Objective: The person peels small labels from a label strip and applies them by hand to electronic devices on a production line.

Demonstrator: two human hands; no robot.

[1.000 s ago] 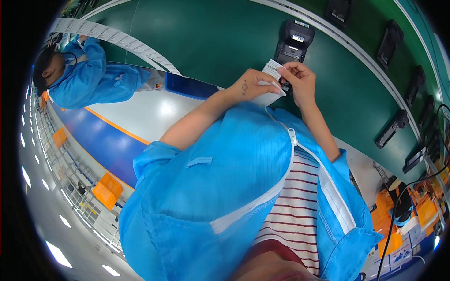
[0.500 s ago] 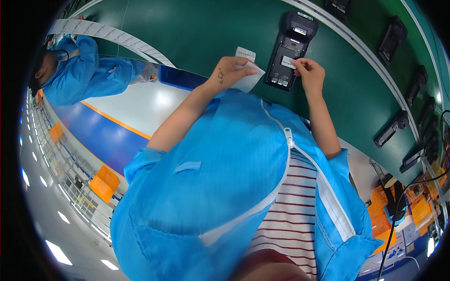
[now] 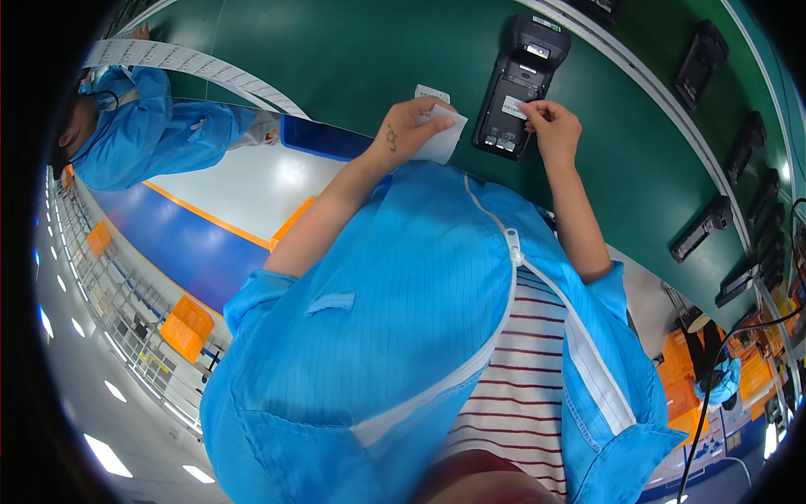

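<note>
A black handheld terminal lies back side up on the green table, its wider head pointing away from me. On its recessed back is a white label. My right hand is closed in a pinch at the label's right edge, thumb and forefinger together. Left of the terminal, my left hand grips a piece of white paper between thumb and fingers. Just beyond that hand a small printed label sheet shows; whether it is part of the held paper is hidden.
More black terminals line the right side beyond a pale rail. A long printed label strip curves across the far left. A co-worker in a blue coat sits there, near a blue tray. A black cable hangs at right.
The white paper in my left hand has tilted more upright, and that hand has shifted slightly left. My right hand stays at the label, almost unmoved.
</note>
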